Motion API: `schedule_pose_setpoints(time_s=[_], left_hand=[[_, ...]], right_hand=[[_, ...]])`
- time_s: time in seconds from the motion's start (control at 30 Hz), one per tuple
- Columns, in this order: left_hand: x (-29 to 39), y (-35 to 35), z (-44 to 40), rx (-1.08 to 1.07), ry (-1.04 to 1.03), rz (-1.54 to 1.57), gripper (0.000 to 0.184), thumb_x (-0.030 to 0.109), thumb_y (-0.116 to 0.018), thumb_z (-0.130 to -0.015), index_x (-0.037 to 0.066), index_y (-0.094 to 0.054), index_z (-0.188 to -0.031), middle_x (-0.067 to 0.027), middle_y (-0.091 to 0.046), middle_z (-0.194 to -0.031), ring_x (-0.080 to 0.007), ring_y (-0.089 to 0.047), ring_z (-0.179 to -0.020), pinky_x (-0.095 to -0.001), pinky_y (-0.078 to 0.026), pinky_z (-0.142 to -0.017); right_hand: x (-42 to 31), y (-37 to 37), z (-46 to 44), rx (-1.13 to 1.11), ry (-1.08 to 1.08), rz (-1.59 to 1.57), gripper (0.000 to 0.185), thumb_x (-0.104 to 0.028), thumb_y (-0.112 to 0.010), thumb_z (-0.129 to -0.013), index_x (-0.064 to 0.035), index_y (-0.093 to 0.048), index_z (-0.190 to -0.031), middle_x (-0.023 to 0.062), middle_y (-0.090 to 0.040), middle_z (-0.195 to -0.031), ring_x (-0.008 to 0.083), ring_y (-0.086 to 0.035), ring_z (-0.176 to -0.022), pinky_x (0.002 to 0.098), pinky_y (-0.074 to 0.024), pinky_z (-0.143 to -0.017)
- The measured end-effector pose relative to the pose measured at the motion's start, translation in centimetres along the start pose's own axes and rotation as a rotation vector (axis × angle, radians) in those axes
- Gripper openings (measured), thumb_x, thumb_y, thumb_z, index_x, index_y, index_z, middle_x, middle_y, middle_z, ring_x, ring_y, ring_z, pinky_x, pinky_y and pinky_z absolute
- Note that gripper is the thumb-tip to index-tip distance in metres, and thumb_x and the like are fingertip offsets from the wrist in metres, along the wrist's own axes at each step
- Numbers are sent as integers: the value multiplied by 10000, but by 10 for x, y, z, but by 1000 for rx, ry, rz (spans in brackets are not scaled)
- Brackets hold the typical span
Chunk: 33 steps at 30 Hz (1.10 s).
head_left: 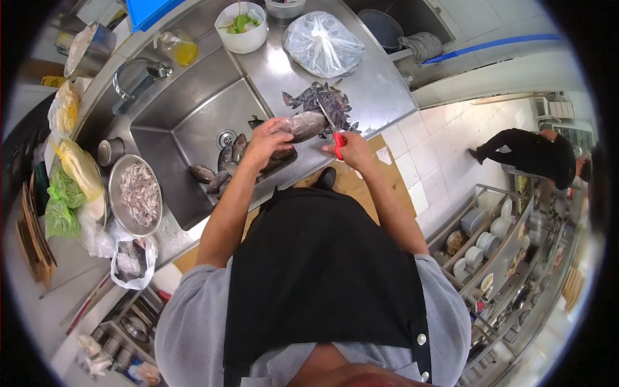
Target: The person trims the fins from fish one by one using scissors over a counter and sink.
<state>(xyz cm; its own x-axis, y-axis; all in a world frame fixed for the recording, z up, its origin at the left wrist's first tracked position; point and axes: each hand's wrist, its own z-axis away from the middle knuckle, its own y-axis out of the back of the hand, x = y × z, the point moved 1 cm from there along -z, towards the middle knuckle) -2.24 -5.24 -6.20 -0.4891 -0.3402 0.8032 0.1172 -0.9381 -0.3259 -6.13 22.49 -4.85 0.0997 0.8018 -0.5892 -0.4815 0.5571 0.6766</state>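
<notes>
My left hand (267, 142) is closed around a dark grey fish (303, 126), held over the right rim of the sink. In my right hand (354, 151) is a pair of scissors with red handles (338, 143); the blades reach up beside one end of the fish. Whether the blades touch the fish I cannot tell. Just beyond lies a pile of dark cut fins (325, 100) on the steel counter. Several whole fish (225, 164) lie in the sink near the drain, partly hidden by my left forearm.
The steel sink (187, 129) has a curved faucet (138, 68) at its back. A bowl of pale strips (134, 197) stands left. On the counter are a tied plastic bag (322, 45) and a white tub with greens (242, 35). Another person (532, 151) is far right, near shelves.
</notes>
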Motion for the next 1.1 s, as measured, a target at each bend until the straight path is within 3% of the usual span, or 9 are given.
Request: schedule_pose_setpoints(time_s=[0.13,0.17,0.2,0.3,0.4,0.6,0.67,0.77,1.1], left_hand=[[4,13,-4,99,-136,244,371,-11,-663,-897,27,-644,-1266,-107,-715,-1171,-202,-719,-955,-320,-632,-767],[3,13,-9,114,-155,338,298,9,-625,-914,24,-638,-1212,-108,-698,-1176,-233,-699,-1022,-396,-609,-899],[0,9,-14,127,-163,337,298,9,-625,-914,24,-638,-1212,-108,-698,-1176,-233,-699,-1022,-396,-609,-899],[-28,2,-42,179,-220,721,262,60,-581,-931,45,-627,-1188,-98,-672,-1180,-280,-641,-1153,-498,-479,-1090],[-42,-7,-56,309,-139,907,288,20,-584,-916,46,-619,-1200,-110,-663,-1191,-305,-641,-1149,-515,-478,-1100],[-33,-28,-58,372,-421,870,316,-51,-593,-843,53,-616,-1140,-79,-652,-1147,-283,-627,-1121,-507,-473,-1086],[-14,-43,-42,352,-603,749,346,-77,-588,-806,57,-601,-1125,-75,-642,-1117,-266,-626,-1086,-480,-490,-1048],[-8,-45,-42,410,-665,652,387,-104,-582,-773,65,-589,-1122,-72,-640,-1086,-257,-631,-1052,-452,-500,-1023],[-5,-59,-31,445,-638,583,407,-143,-628,-777,51,-602,-1134,-62,-693,-1051,-233,-666,-952,-400,-529,-960]], right_hand=[[23,6,-11,-163,7,-84,626,-558,-914,-739,0,-706,-934,84,-647,-730,221,-620,-689,403,-496,-666],[24,6,-10,-176,13,-84,626,-558,-914,-739,0,-706,-934,84,-647,-730,221,-620,-689,403,-496,-666],[22,8,-11,-198,12,-118,626,-569,-914,-726,-11,-676,-881,113,-647,-739,246,-629,-706,414,-499,-683],[30,16,-23,-203,89,-141,632,-578,-920,-705,-26,-634,-818,137,-641,-744,268,-628,-719,421,-503,-703],[30,33,-19,-171,173,-107,658,-590,-927,-683,-22,-621,-816,127,-638,-750,261,-614,-721,412,-504,-713],[29,63,1,-446,300,85,697,-632,-910,-672,-15,-630,-835,132,-641,-752,263,-612,-731,416,-500,-717],[19,74,2,-472,279,85,694,-636,-905,-675,-19,-630,-832,132,-648,-767,272,-616,-746,422,-498,-727],[10,79,-3,-469,284,74,679,-633,-903,-679,-28,-634,-828,128,-652,-774,272,-617,-756,423,-498,-731],[10,66,-18,-467,298,87,668,-627,-904,-688,-35,-630,-832,123,-656,-788,278,-629,-764,423,-504,-730]])
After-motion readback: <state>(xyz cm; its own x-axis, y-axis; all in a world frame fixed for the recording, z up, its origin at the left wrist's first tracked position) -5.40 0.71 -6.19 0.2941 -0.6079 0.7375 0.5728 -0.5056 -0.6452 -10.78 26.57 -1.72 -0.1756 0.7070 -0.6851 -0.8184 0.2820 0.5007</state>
